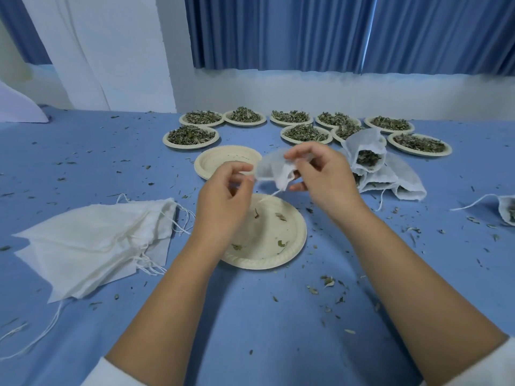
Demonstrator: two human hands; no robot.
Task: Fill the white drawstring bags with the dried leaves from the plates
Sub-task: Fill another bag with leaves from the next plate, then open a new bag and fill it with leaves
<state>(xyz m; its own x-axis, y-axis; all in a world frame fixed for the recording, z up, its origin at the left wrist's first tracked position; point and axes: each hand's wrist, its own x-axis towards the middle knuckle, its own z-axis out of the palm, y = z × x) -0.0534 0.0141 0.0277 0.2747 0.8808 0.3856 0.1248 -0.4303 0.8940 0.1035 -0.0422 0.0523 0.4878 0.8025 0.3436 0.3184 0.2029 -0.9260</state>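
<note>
Ctr of frame: small white gauzy drawstring bag (271,169), up off the table, crumpled; whether anything inside, can't tell. Pinched at its left edge by L hand (223,190), thumb + forefinger, other fingers curled in. Pinched at its bunched upper right by R hand (320,174), thumb + forefinger again, remaining fingers loosely bent below. Thin white drawstring (274,193) dangling from bag's underside toward the plate beneath.

Directly below the hands, lower ctr: round cream paper plate (289,246), only a few stray leaf bits on it. Just above-left of the bag: stack of empty cream paper plates (223,160), near edge partly behind L hand's fingers.

Upper ctr to upper right, in two loose rows: nine cream paper plates (192,147) heaped w/ dried green leaves (189,135).

Right of R hand: heap of filled white drawstring bags (390,176), topmost w/ mouth open toward camera, leaves visible inside, covering part of one heaped plate. Far right edge: another white bag (507,210), cut off by frame, string trailing left.

Left, mid-height: flat pile of unfilled white drawstring bags (92,246), strings loose along its right side & toward lower left corner.

All on light-blue tablecloth (250,316) littered w/ leaf crumbs. Top of frame: pleated blue curtains (306,32) above white wall; white pillar (111,51) upper left. Bottom corners: white sleeve cuffs (111,373).
</note>
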